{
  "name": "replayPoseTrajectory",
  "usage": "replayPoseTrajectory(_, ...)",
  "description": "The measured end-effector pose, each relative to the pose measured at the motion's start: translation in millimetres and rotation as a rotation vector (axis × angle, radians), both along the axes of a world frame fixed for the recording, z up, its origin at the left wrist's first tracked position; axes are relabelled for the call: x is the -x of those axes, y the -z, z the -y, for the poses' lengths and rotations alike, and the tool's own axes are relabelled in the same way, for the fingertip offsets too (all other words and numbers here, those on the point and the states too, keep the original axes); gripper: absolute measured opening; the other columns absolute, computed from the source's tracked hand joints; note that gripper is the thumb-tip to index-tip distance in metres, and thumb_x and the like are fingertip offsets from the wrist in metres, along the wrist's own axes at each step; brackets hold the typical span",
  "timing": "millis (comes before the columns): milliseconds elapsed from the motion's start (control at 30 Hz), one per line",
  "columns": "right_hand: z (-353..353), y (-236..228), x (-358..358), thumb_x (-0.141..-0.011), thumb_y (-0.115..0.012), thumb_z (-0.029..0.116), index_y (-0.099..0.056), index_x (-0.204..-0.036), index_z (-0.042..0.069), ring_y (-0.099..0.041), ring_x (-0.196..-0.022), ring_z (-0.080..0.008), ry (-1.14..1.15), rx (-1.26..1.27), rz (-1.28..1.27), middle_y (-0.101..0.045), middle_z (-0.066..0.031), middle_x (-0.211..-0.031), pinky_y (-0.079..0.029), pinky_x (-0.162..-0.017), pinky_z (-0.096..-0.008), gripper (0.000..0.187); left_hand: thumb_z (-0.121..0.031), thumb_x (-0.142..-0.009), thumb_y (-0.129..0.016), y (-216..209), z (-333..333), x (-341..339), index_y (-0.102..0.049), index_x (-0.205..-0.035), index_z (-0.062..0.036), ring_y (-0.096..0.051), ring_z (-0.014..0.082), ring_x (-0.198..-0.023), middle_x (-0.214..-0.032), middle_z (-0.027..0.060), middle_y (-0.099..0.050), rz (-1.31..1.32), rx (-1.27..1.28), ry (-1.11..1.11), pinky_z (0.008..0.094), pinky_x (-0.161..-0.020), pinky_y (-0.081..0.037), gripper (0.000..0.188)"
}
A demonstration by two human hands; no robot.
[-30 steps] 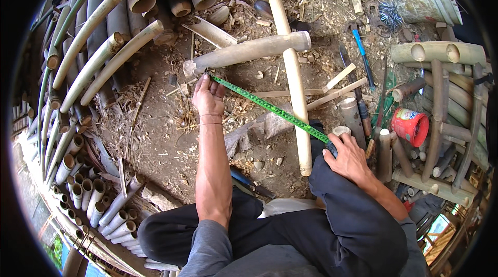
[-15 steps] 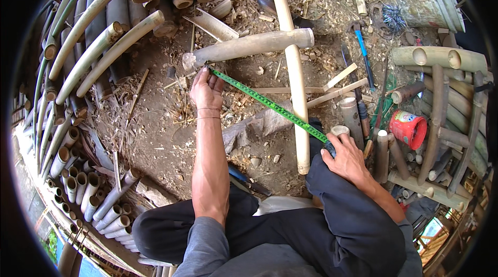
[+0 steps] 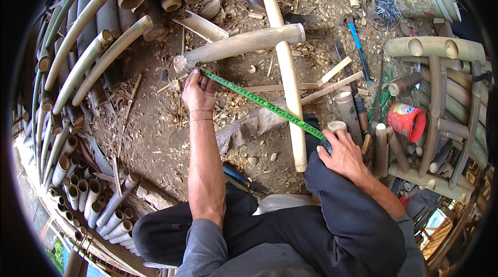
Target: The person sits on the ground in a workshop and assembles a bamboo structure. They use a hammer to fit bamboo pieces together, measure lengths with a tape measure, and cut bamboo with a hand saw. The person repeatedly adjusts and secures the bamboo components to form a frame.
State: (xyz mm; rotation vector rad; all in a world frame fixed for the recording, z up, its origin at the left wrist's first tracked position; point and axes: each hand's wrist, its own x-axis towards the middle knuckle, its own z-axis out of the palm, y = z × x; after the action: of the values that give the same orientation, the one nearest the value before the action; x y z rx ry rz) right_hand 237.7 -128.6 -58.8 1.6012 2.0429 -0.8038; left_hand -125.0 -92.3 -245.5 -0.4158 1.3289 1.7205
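The left hand (image 3: 198, 92) pinches the free end of a green tape measure (image 3: 259, 101) just beside the left end of a thick bamboo tube (image 3: 241, 46). The right hand (image 3: 340, 153) is closed around its dark case (image 3: 326, 145) at the right knee (image 3: 324, 176). The strip runs taut and slanting between them, crossing over a pale pole (image 3: 290, 85). The tube rests across that pole on the chip-strewn ground (image 3: 161, 105).
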Motion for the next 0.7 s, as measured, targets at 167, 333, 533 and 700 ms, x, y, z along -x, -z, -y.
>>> replayPoseTrajectory(167,-3,-2,-2,-0.087,-0.061,0.036,-0.054,-0.125,0.012,-0.054,-0.109,-0.0421,0.006,0.016,-0.004,-0.054,-0.0201,-0.115,-0.051,-0.084,-0.0534,0.046,-0.01,-0.093,-0.062,-1,-3,-2,-0.062,-0.113,-0.0026,-0.068,0.0181,-0.076,-0.09,0.0059,-0.067,-0.001,0.002,0.006,0.0341,-0.066,-0.061,0.022)
replayPoseTrajectory(333,-2,0,0,-0.086,-0.061,0.036,-0.054,-0.124,0.012,-0.054,-0.109,-0.0429,0.011,0.041,-0.004,-0.054,-0.0212,-0.114,-0.051,-0.084,-0.0532,0.045,-0.012,-0.094,-0.061,3,-1,3,-0.062,-0.113,-0.0028,-0.069,0.0188,-0.078,-0.088,0.0056,-0.067,-0.017,0.0,0.026,0.0333,-0.066,-0.061,0.021)
replayPoseTrajectory(533,-4,-1,0,-0.086,-0.061,0.037,-0.055,-0.123,0.012,-0.055,-0.107,-0.0426,0.002,0.031,-0.004,-0.055,-0.0209,-0.113,-0.05,-0.084,-0.0528,0.045,-0.011,-0.093,-0.061,-2,-3,4,-0.061,-0.113,-0.0022,-0.069,0.0194,-0.079,-0.091,0.0064,-0.067,-0.002,0.007,0.033,0.034,-0.067,-0.061,0.021)
replayPoseTrajectory(700,-2,-2,-2,-0.086,-0.061,0.036,-0.054,-0.123,0.012,-0.056,-0.107,-0.0418,0.007,0.013,-0.024,-0.055,-0.0205,-0.112,-0.05,-0.084,-0.0526,0.045,-0.01,-0.092,-0.062,1,-1,4,-0.062,-0.11,-0.0035,-0.068,0.0186,-0.076,-0.09,0.0059,-0.067,0.003,0.001,0.028,0.0348,-0.066,-0.061,0.019)
